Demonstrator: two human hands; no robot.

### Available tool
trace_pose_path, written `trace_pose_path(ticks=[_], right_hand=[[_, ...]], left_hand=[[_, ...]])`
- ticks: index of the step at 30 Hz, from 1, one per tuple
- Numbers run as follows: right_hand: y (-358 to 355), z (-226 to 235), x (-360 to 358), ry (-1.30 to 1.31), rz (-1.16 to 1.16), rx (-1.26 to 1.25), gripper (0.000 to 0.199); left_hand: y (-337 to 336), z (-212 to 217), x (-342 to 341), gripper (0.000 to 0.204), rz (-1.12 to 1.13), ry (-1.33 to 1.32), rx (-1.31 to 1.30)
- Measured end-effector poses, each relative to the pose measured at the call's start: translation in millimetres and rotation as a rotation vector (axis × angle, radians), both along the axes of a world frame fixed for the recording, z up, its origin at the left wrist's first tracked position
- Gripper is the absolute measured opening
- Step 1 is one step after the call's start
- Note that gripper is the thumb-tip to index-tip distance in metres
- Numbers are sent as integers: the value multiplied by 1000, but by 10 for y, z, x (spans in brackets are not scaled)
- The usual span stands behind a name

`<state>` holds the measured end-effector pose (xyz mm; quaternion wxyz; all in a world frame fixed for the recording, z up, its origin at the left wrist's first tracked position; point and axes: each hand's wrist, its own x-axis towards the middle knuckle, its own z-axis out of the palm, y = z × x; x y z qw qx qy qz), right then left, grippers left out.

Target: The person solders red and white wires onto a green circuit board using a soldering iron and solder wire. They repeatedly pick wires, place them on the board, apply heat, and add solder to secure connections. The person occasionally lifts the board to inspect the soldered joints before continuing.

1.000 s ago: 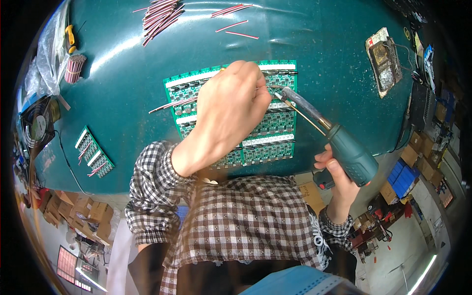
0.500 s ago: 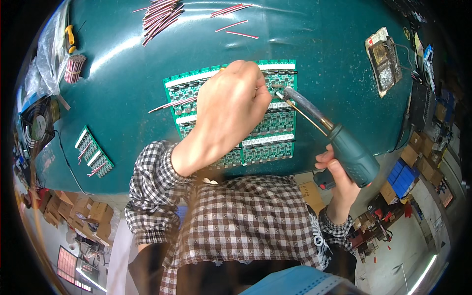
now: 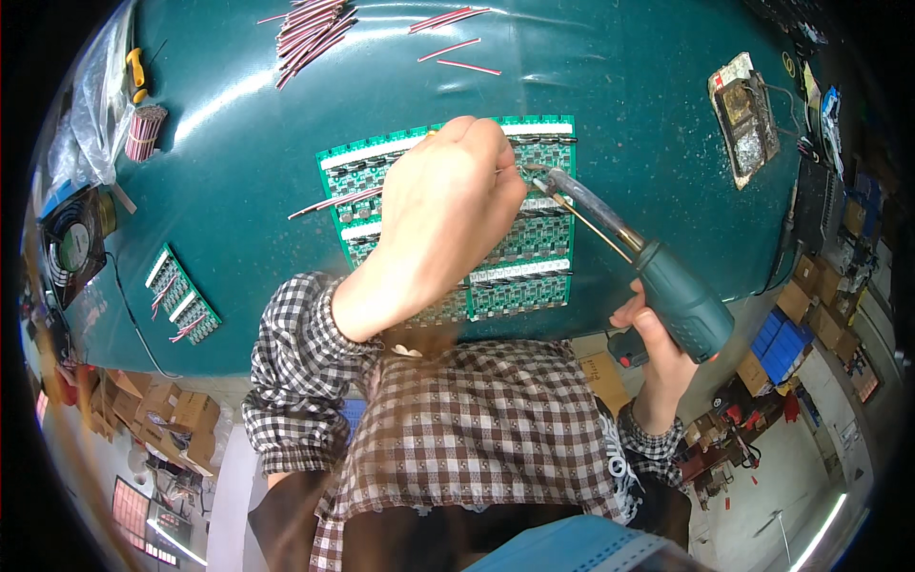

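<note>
A panel of green circuit boards [image 3: 519, 303] lies in front of me, with rows of black and white parts across it. Over its middle, my left hand [image 3: 448, 205] is closed in a pinch on thin red-and-white wires [image 3: 334, 202]; their tails stick out to its left, and the pinched ends are mostly hidden. My right hand [image 3: 662, 348] grips a dark green soldering gun [image 3: 688, 303]. The gun's metal tip and thin feed tube meet the panel just right of my left fingertips.
A pile of wires [image 3: 310, 38] and several loose ones lie at the back. At the left are a wire bundle [image 3: 145, 133], a small fan [image 3: 74, 246] and a smaller board with wires [image 3: 184, 296]. A soldering-iron stand with a stained tray [image 3: 743, 119] sits right.
The soldering gun has shifted very slightly toward the left. My left hand stays almost in place, still pinching the wires.
</note>
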<state>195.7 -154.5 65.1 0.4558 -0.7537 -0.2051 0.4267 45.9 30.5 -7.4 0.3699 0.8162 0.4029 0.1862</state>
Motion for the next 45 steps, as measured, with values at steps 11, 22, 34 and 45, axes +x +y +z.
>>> trace_pose_path(ticks=[11, 22, 34, 45], right_hand=[[-6, -8, 3, -3, -12, -28, 29], [-1, -16, -20, -14, -36, -41, 27], [-24, -22, 4, -3, -7, 0, 30], [0, -17, -9, -17, -33, -13, 27]], left_hand=[[0, -4, -8, 11, -10, -10, 7], [3, -12, -8, 12, -20, -1, 0], [1, -18, -5, 11, -9, -9, 9], [0, -5, -1, 11, -10, 11, -5]])
